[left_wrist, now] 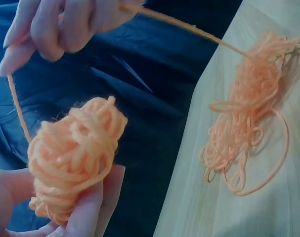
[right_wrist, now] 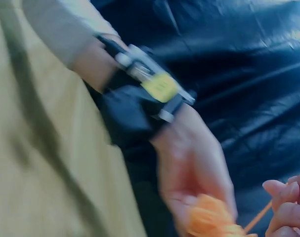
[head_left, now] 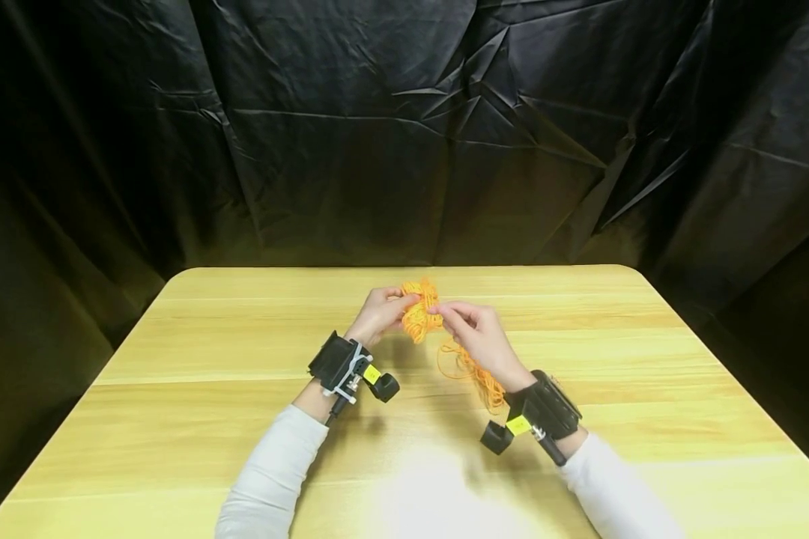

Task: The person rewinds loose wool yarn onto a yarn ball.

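Note:
My left hand [head_left: 380,313] grips a wound bundle of orange yarn [head_left: 419,318] above the far half of the table, thumb on one side and fingers on the other. In the left wrist view the ball of yarn [left_wrist: 78,150] rises out of that hand. Just to its right, my right hand [head_left: 475,329] pinches a single strand [left_wrist: 19,106] between thumb and fingertips. This strand runs taut down to the ball; from the other side of the right hand it stretches to a loose heap of yarn [left_wrist: 243,108] on the table.
The loose heap [head_left: 482,378], with a wide loop at its left, lies on the wooden table [head_left: 175,419] under my right forearm. Black sheeting [head_left: 350,187] hangs behind the table's far edge. Both wrists wear black straps with small cameras.

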`<state>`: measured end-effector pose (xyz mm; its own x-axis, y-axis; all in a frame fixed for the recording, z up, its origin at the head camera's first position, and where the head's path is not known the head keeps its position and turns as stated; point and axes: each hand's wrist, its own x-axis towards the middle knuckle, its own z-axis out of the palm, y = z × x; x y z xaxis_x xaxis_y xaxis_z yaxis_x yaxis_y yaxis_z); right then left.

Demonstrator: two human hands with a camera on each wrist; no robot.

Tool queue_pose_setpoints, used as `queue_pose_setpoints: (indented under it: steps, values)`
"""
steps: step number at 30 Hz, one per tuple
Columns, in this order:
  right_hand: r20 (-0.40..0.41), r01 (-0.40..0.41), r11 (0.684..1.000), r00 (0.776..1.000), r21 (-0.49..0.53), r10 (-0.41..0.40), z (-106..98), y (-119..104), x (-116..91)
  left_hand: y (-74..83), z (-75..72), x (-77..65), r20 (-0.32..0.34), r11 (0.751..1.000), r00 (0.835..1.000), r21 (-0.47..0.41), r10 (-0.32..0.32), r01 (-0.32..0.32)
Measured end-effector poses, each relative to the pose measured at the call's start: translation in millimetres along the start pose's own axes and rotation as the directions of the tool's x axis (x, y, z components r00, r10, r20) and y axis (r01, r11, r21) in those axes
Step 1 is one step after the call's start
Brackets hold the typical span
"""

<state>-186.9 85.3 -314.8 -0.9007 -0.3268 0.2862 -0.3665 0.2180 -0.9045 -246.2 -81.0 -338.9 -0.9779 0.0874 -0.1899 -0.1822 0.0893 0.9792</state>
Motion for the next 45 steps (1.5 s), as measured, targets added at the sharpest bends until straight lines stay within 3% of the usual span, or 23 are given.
queue_pose_setpoints:
  steps: [5,12,16,18,24,31,35,40,45]
  values:
    - [0.093,0.003,0.999,0.996,0.044,-0.007,12,-2,-19,3.5,-0.5,0.5,-0.041,1.000,0.999,-0.023,0.018,-0.019]
    - [0.261,-0.073,0.992,0.964,0.106,0.043,23,38,-26,7.8,-1.8,-0.8,-0.052,0.999,0.998,-0.046,0.025,-0.027]
    - [0.310,-0.173,0.968,0.944,0.182,0.111,23,53,-27,9.8,-3.6,-2.2,-0.025,0.998,1.000,-0.065,0.019,-0.021]
    - [0.324,-0.251,0.941,0.931,0.225,0.171,22,60,-26,10.6,-4.9,-2.8,0.001,0.997,1.000,-0.075,0.024,-0.024]
    - [0.361,-0.436,0.817,0.882,0.377,0.303,16,76,-19,10.9,-7.7,-5.1,0.095,0.998,0.995,-0.058,0.017,-0.012]
    - [0.433,-0.497,0.756,0.846,0.426,0.312,9,86,-4,6.7,-8.0,-7.7,0.226,1.000,0.974,-0.015,-0.012,0.016]
    - [0.487,-0.531,0.697,0.824,0.482,0.290,5,89,6,3.5,-8.5,-7.8,0.301,1.000,0.954,0.009,-0.013,0.011]
    - [0.507,-0.546,0.634,0.819,0.548,0.268,-2,89,16,0.9,-9.4,-8.4,0.359,0.999,0.933,0.039,-0.027,0.014]
    - [0.453,-0.536,0.632,0.837,0.560,0.308,-9,81,28,-1.3,-11.0,-8.8,0.411,0.998,0.911,0.063,-0.043,0.019]
